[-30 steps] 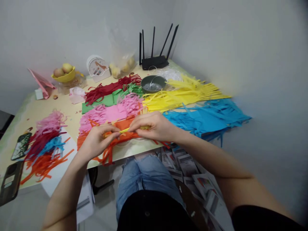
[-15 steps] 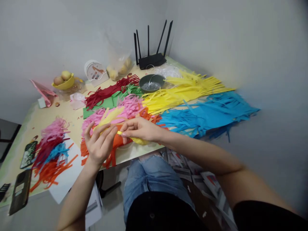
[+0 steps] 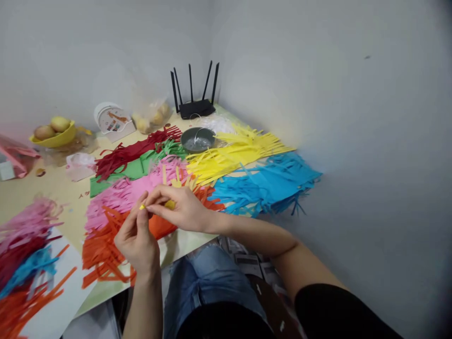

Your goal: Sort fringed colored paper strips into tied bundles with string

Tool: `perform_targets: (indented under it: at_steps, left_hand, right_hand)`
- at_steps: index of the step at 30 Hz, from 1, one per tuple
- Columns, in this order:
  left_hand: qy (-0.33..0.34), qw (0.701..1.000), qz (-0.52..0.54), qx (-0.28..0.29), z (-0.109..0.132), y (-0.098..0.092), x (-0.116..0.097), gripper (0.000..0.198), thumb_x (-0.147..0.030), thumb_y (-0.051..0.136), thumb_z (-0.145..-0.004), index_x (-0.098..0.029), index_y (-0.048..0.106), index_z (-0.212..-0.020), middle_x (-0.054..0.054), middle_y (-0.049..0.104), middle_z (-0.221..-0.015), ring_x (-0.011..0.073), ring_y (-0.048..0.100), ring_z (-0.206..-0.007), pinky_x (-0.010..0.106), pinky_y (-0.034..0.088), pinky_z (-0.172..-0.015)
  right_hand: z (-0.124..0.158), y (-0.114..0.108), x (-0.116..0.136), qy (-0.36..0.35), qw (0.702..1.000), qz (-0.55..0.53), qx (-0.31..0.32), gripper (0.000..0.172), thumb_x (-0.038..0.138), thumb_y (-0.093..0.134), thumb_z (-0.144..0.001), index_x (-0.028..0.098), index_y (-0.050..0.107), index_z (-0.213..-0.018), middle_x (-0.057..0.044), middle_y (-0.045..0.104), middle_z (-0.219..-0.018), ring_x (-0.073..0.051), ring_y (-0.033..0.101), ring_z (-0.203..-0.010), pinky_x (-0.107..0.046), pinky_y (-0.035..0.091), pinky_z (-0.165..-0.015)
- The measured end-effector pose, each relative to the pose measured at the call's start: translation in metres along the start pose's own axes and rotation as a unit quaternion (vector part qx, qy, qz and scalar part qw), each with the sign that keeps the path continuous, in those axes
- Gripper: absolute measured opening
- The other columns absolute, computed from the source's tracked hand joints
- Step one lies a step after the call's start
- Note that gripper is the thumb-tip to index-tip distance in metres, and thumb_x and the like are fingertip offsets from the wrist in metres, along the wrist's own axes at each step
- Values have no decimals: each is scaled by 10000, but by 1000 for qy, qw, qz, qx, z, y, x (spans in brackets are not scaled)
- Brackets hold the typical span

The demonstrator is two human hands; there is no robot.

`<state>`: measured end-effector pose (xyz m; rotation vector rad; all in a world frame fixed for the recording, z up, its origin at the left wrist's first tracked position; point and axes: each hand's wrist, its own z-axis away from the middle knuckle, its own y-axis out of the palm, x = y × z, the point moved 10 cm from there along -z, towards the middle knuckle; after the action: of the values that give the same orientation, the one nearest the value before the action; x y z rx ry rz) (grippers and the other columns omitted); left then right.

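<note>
My left hand (image 3: 139, 238) is closed, with its thumb and index finger pinched at the end of a small rolled yellow fringed strip (image 3: 142, 207). My right hand (image 3: 185, 208) pinches the same strip from the right, its fingertips touching those of my left hand. More of the yellow material shows behind and below my right hand, its fringe poking up past the knuckles. Under both hands lie orange fringed sheets (image 3: 102, 240). A pink fringed sheet (image 3: 141, 188) is just behind them.
Green (image 3: 134, 173), dark red (image 3: 134, 150), yellow (image 3: 229, 157) and blue (image 3: 271, 183) fringed sheets spread across the table. A dark bowl (image 3: 197, 140) and a black router (image 3: 197, 109) stand behind. Fruit sits in a yellow bowl (image 3: 58, 140). Mixed fringe bundles (image 3: 30, 263) lie at left.
The view has swung right, so the table appears farther left. My left fingers, spread before, have closed in a pinch on the yellow strip, and the hands are closer together.
</note>
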<state>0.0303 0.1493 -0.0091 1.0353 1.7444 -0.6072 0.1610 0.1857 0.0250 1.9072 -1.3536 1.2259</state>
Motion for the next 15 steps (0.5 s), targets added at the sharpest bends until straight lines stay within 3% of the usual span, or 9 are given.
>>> perform_targets:
  at_steps: [3, 5, 7, 8, 10, 13, 15]
  left_hand:
    - [73, 994, 5, -82, -4, -9, -16, 118, -312, 686, -889, -214, 752, -874, 17, 765, -909, 224, 717, -967, 447, 533, -1013]
    - [105, 989, 24, -103, -6, -20, -31, 80, -304, 695, -885, -250, 752, -869, -11, 750, -869, 208, 704, -947, 464, 512, -1047]
    - [68, 994, 82, -6, -12, -15, -34, 110, -363, 723, -866, -286, 736, -787, -46, 678, -687, 177, 665, -759, 451, 556, -969]
    - [40, 992, 108, 59, -12, -8, -33, 143, -391, 736, -853, -292, 725, -750, -54, 627, -613, 164, 624, -672, 438, 576, -915]
    - [-5, 986, 101, 133, -8, -2, -25, 156, -389, 739, -851, -282, 726, -739, -45, 592, -576, 153, 596, -639, 395, 583, -861]
    - [-78, 990, 31, 113, -9, -4, 10, 91, -312, 696, -890, -247, 749, -854, -9, 688, -738, 162, 674, -814, 304, 564, -850]
    - [-121, 984, 30, 123, -11, 4, 35, 104, -313, 679, -903, -233, 743, -892, 4, 724, -829, 165, 695, -889, 277, 557, -862]
  right_hand:
    - [-14, -9, 3, -81, 985, 141, 50, 165, 321, 579, -972, 194, 683, -954, -52, 749, -1001, -168, 668, -967, -322, 504, -964]
    - [-38, -46, -10, -93, 966, 238, 37, 213, 343, 562, -980, 192, 711, -963, -63, 758, -1045, -188, 657, -1028, -330, 467, -1008]
    - [-72, -115, -42, -2, 932, 360, -47, 293, 332, 491, -1009, 152, 722, -1022, -98, 755, -1073, -197, 661, -1016, -313, 471, -965]
    - [-87, -150, -64, 65, 896, 435, -68, 335, 315, 446, -1025, 122, 712, -1095, -124, 748, -1111, -207, 662, -1029, -310, 470, -956]
    - [-108, -204, -116, 210, 784, 584, -16, 364, 219, 393, -1027, 79, 690, -1183, -176, 712, -1220, -239, 634, -1155, -317, 440, -1014]
    - [-120, -246, -172, 294, 728, 618, 39, 307, 116, 485, -970, -61, 693, -1111, -322, 674, -1183, -329, 641, -1163, -394, 463, -1015]
    - [-118, -249, -200, 311, 720, 615, 83, 282, 163, 576, -960, -35, 679, -1133, -289, 670, -1193, -314, 650, -1147, -429, 494, -1007]
